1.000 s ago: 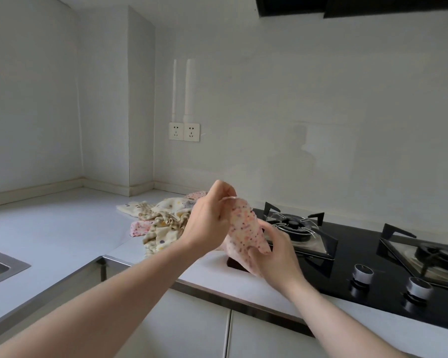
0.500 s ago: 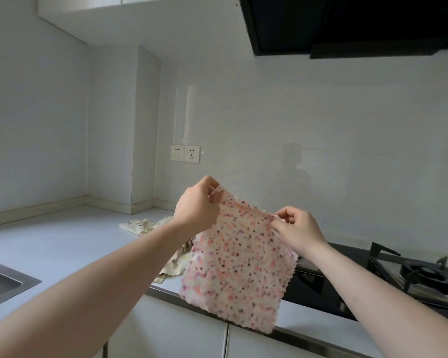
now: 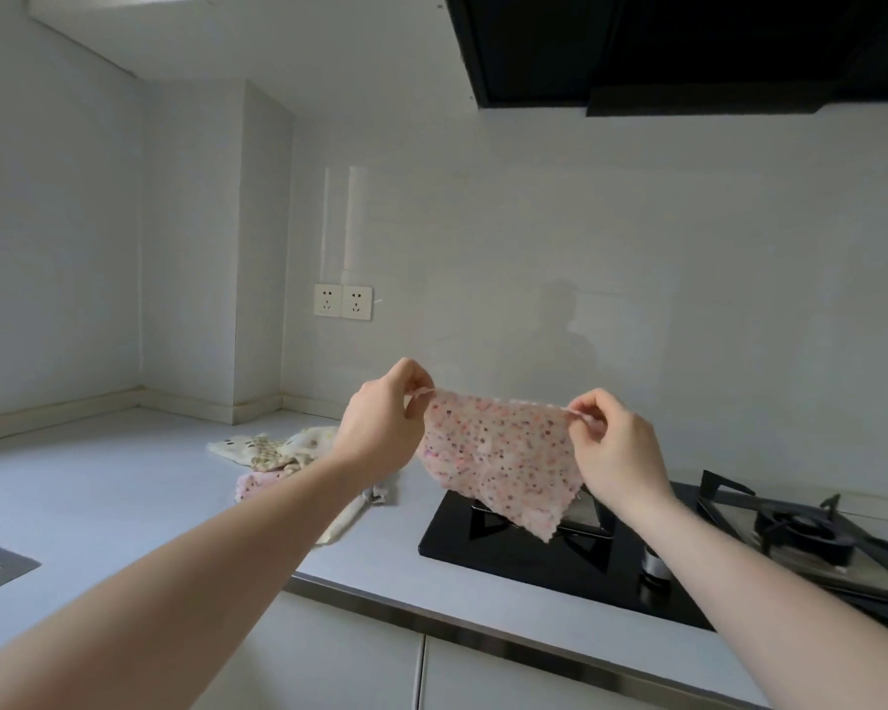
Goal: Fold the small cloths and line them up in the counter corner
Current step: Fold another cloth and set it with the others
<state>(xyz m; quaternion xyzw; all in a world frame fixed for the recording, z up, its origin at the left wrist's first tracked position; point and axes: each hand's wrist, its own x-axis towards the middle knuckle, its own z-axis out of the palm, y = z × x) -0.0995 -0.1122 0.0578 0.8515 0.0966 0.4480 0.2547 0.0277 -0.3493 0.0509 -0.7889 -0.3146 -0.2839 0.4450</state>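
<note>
Left hand [image 3: 380,422] and right hand [image 3: 613,443] each pinching speckled cloth [image 3: 503,456] (grip closed), above hob [image 3: 560,561], cloth pile [image 3: 288,461] behind left forearm

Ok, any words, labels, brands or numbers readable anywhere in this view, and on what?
None can be read.
Wall sockets: only slot holes, no lettering.
Range hood: plain black, no brand showing.
Stove knob: any markings too small to read.
Pink speckled cloth: dots only, no text.

Left hand [image 3: 380,427]: pinches one top corner of the pink speckled cloth [image 3: 503,463].
Right hand [image 3: 616,448]: pinches the other top corner.
Cloth: hangs spread above the black hob [image 3: 544,561].
Counter [image 3: 98,484]: crumpled cloths [image 3: 278,453] lie heaped near the corner.
</note>
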